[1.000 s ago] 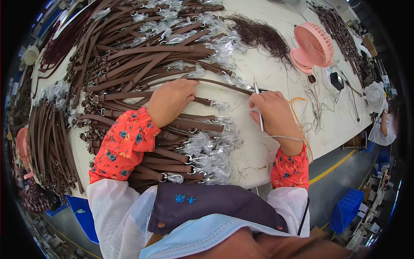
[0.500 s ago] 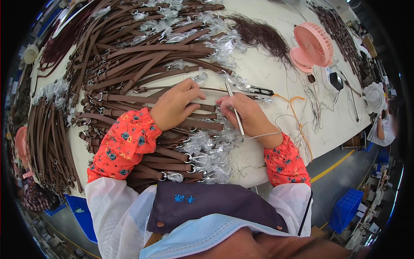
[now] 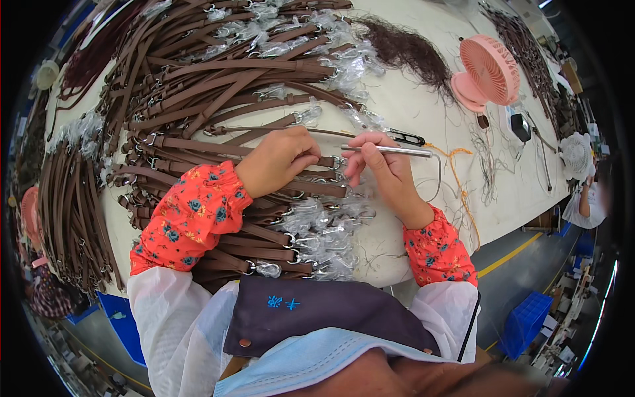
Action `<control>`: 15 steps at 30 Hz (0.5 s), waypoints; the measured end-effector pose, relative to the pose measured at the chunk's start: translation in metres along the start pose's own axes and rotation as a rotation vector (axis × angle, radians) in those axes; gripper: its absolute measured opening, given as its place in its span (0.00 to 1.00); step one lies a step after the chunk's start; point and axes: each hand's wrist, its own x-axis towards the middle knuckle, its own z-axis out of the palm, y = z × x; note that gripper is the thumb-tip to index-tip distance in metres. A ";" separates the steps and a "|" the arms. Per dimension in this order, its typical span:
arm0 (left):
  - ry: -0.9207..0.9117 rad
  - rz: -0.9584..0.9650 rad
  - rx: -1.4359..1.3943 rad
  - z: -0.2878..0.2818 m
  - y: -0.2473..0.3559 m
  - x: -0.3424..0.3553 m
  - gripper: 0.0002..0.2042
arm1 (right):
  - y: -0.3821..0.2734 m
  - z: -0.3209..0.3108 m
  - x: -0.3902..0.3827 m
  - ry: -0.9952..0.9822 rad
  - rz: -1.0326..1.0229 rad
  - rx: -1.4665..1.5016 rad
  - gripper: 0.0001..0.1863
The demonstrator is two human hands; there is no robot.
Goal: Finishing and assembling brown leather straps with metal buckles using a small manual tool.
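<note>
**Workstation Status: Strap Held Under Left Hand, Metal Tool in Right Hand**

1. Left hand. I see the left hand (image 3: 278, 162) lying palm down on a brown leather strap (image 3: 317, 162) near the middle of the table (image 3: 410, 106). The fingers are curled over the strap and press it against the pile beneath. The strap runs left to right under the hand, and its metal ring end shows just right of the fingertips.

2. Right hand. The right hand (image 3: 383, 175) is closed around a thin silver metal tool (image 3: 387, 150). The tool lies roughly level, its left tip close to the strap's ring end, between the two hands. I cannot tell whether the tip touches the ring.

3. Surrounding stock. A large pile of brown straps (image 3: 218, 79) covers the far left of the table, many with ends wrapped in clear plastic (image 3: 317, 225). A second bundle of straps (image 3: 69, 212) hangs over the left edge.

4. Other items. Black snips (image 3: 405, 137) lie just beyond the right hand. An orange cord (image 3: 456, 172) trails to the right of the tool. A tuft of dark thread (image 3: 407, 49) sits far right of the pile, with a pink desk fan (image 3: 486, 73) beside it.

5. Operator clothing. Both forearms carry red floral sleeve covers (image 3: 188, 215) over white sleeves.
</note>
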 end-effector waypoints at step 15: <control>0.003 -0.026 -0.058 -0.002 0.004 0.001 0.04 | -0.005 0.005 0.002 -0.082 0.230 -0.200 0.16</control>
